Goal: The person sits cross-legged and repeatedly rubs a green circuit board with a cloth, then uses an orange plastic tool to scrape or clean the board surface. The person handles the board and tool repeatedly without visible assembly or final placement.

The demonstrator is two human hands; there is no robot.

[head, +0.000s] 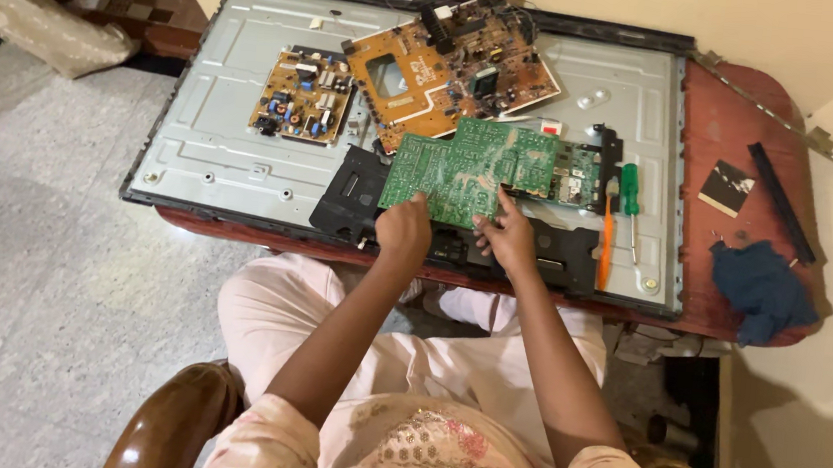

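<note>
A green circuit board (469,168) was held just above the middle of the frame, tilted over the grey metal back panel (213,146) of a dismantled flat screen that lay on a reddish table (737,132). Its near edge was gripped at two places: the left hand (404,229) was closed on the lower left edge, and the right hand (510,237) was pinched on the lower middle edge, a finger laid up onto the board's face. The two hands were set slightly apart, with bare board between them. Beneath and in front of the board a black plastic bracket (355,194) was seen, and at the board's right end a black connector strip (606,155) appeared to be attached. To do this well, it was judged that the board should be kept held by its edges only, level and evenly supported, so that components were not pressed and nothing snagged on the bracket. Further out, a large orange-brown board (451,66) lay at upper centre and a smaller power board (303,94) at upper left. A green-handled screwdriver (630,197) and an orange-handled tool (606,236) rested just to the right of the held board; a blue cloth (762,284) lay at the far right.
</note>
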